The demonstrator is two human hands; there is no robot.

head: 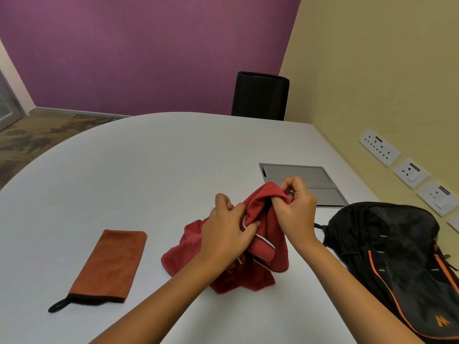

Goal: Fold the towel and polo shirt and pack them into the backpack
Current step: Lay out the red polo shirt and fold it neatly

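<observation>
A red polo shirt (258, 266) with white collar trim is bunched up in the middle of the white table (124, 170), partly lifted. My left hand (228, 232) grips the shirt near its collar. My right hand (295, 207) pinches a raised fold of the shirt a little higher and to the right. An orange-brown towel (109, 266) lies folded into a flat rectangle to the left, with a black edge and hanging loop at its near end. The black backpack (397, 259) with orange piping lies on the table at the right.
A grey cable-box flap (303, 177) is set into the table behind the shirt. A black chair back (260, 95) stands beyond the far edge. White wall sockets (407, 170) line the yellow wall on the right.
</observation>
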